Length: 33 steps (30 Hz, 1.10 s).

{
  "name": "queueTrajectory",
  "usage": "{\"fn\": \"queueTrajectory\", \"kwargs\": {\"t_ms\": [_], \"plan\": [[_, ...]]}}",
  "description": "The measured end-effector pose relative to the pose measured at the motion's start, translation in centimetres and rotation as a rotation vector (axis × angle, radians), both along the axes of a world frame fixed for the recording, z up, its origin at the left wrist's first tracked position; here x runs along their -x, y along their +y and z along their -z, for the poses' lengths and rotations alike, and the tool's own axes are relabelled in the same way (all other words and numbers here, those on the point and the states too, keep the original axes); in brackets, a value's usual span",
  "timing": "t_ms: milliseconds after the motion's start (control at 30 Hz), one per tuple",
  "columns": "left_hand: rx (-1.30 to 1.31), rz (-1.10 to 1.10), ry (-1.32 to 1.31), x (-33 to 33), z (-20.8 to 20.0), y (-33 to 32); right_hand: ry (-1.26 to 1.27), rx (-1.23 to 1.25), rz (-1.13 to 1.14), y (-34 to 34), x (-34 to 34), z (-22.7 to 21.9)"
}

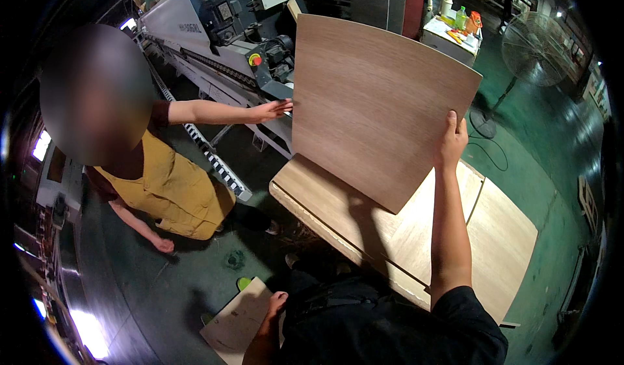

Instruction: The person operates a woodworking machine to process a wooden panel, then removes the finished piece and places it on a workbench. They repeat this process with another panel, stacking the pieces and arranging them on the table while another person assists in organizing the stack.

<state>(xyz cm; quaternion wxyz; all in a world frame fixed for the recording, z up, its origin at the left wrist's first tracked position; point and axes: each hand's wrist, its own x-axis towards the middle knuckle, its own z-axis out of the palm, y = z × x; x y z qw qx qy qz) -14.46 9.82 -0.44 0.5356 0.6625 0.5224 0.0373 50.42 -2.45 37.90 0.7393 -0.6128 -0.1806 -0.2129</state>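
Observation:
A large wood-grain panel (pixel 377 105) stands tilted on edge above the worktable, its lower corner close to the boards there. At the panel's right edge, my right hand (pixel 450 141) is closed on it, thumb on the near face. Down by my body, my left hand (pixel 277 302) is curled closed; the inside of its fingers is hidden. Below and beside it is a pale board (pixel 235 323), with bright green bits at its edge. A co-worker's hand (pixel 273 109) reaches out to the panel's left edge, fingers stretched.
Flat wooden boards (pixel 500 235) lie on the table in front of me. A co-worker in a yellow apron (pixel 172 186) stands at left, beside a long machine (pixel 214 59) with a red button. At the right rear are a pedestal fan (pixel 534 50) and a small cluttered table (pixel 448 43).

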Motion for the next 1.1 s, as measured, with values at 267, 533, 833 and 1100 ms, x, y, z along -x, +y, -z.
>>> {"fn": "queueTrajectory", "kwargs": {"t_ms": [267,533,833,1100], "plan": [[-0.001,-0.025,0.15,-0.4,0.5,0.1,0.001,0.0,0.009,-1.1,-1.2,1.1],[0.056,-0.124,0.161,-0.8,0.5,1.7,0.367,-0.173,-0.155,-3.0,-1.9,5.0],[0.206,0.075,-0.075,1.2,3.0,7.3,0.775,-0.138,-0.145,-2.6,0.7,10.9],[0.416,0.118,-0.153,4.5,7.9,9.9,0.952,-0.04,-0.006,-3.3,3.2,15.0]]}}
